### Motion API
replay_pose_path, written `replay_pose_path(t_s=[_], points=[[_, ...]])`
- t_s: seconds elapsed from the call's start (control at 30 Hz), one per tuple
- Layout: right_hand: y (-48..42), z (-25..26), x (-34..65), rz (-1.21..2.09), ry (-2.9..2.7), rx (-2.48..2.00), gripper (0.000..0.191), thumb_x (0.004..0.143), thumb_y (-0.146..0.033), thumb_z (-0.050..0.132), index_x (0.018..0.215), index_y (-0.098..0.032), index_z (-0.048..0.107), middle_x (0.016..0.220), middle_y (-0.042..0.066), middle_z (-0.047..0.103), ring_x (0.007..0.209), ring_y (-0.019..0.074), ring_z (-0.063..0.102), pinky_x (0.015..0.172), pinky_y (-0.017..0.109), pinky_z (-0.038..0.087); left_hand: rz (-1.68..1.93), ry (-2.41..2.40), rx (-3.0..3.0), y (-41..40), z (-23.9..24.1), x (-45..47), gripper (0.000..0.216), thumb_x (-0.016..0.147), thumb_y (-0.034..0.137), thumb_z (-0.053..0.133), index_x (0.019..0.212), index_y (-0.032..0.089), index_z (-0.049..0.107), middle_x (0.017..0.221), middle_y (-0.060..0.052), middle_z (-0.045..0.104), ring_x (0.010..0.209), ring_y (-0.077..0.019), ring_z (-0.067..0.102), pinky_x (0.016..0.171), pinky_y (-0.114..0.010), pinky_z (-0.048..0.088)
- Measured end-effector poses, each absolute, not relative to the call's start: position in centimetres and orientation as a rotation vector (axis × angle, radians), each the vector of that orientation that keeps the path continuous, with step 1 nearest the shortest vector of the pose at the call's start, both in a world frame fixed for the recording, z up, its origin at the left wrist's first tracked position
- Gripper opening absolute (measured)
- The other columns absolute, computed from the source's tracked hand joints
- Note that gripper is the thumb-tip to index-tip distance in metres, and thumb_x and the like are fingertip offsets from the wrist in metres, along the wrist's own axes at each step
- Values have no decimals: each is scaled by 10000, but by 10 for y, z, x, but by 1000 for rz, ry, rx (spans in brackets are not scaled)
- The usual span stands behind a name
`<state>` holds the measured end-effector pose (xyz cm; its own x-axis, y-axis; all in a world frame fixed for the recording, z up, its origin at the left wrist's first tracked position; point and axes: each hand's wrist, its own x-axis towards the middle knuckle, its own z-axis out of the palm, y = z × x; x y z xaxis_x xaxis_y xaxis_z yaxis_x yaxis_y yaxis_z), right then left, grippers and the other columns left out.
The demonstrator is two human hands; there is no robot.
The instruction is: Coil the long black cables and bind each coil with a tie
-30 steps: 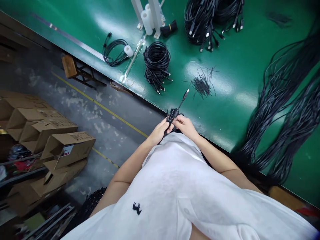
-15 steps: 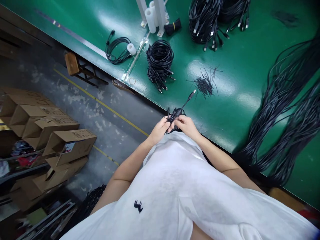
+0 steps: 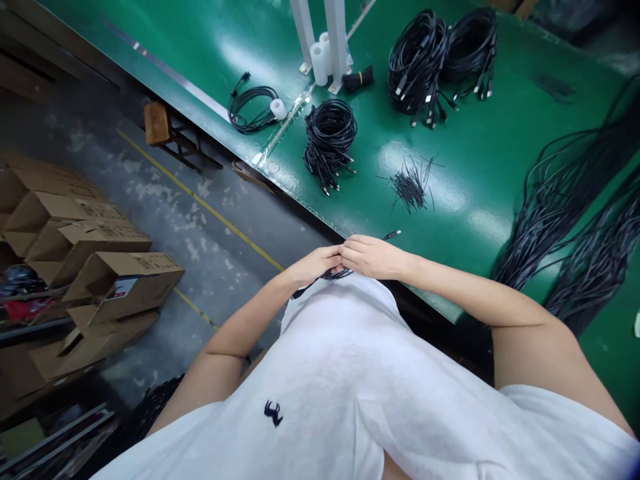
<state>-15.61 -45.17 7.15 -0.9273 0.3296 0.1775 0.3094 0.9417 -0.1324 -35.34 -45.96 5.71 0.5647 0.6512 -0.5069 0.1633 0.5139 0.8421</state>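
Observation:
Close against my white shirt, a coiled black USB cable (image 3: 336,273) is held between both hands, mostly covered by them. My left hand (image 3: 316,265) is closed round the coil from the left. Over its top lies my right hand (image 3: 373,257), fingers bent onto the cable and touching the left fingertips. One metal-tipped plug (image 3: 393,235) sticks out beyond the right knuckles. On the table past my hands are a stack of coiled cables (image 3: 330,140) and a loose pile of short black ties (image 3: 411,187).
More coiled cables (image 3: 420,63) lie at the back of the green table (image 3: 450,153). Long loose cables (image 3: 560,213) spread over its right side. A white post (image 3: 336,40) stands beside white rolls (image 3: 318,63). Cardboard boxes (image 3: 125,287) and a wooden stool (image 3: 157,125) are on the left.
My right hand has moved over the top of the coil, its elbow swinging outward. The coil is now lower and mostly hidden, with less of the plug showing. The view has shifted slightly.

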Motion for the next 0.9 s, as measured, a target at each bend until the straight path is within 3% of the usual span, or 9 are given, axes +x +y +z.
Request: replay_pose_path(t_s=[0.17,0.47,0.57,0.67,0.73,0.83,0.9], points=[[-452,88,-159,-54,-3054,-393,396,991,-89,238,1045,-86,630,953,113,599,833,186,515,758,345,375,399,863,763,-461,55,-355,303,663,335,782,704,132,561,611,15,523,577,-92,441,587,-248,339],[-452,96,-175,-282,-3295,-462,373,890,-19,325,847,-111,684,826,132,593,755,227,474,633,356,293,515,931,776,-461,52,-340,305,623,307,800,644,128,553,592,30,521,580,-86,435,583,-242,334],[-442,103,-182,-150,-3366,-745,362,899,-43,312,877,-72,672,813,155,608,746,238,510,584,344,280,632,956,728,-460,50,-328,177,690,228,715,810,136,623,638,34,537,585,-86,441,592,-237,346],[-429,113,-185,80,-3340,-1081,302,901,-89,353,942,-39,649,885,189,632,783,251,562,552,325,268,723,945,643,-456,48,-323,424,746,170,573,1168,200,602,723,19,591,641,-117,512,661,-263,402],[-422,118,-184,182,-3275,-1233,267,889,-103,389,987,-36,628,939,195,642,814,249,585,549,314,268,753,895,749,-450,47,-326,556,741,144,531,1291,225,545,842,-12,645,749,-149,567,764,-303,430],[-416,121,-182,248,-3174,-1326,259,900,-122,381,1013,-63,607,979,182,648,851,243,600,558,309,270,722,882,1260,-435,50,-339,518,778,161,558,1292,228,560,1041,-56,653,957,-204,568,910,-355,396],[-415,119,-182,230,-3136,-1344,271,922,-146,354,1012,-76,600,983,177,645,855,245,603,558,312,268,654,1041,1710,-423,55,-347,392,819,222,604,1211,228,613,1050,-81,631,1026,-251,529,936,-398,364]])
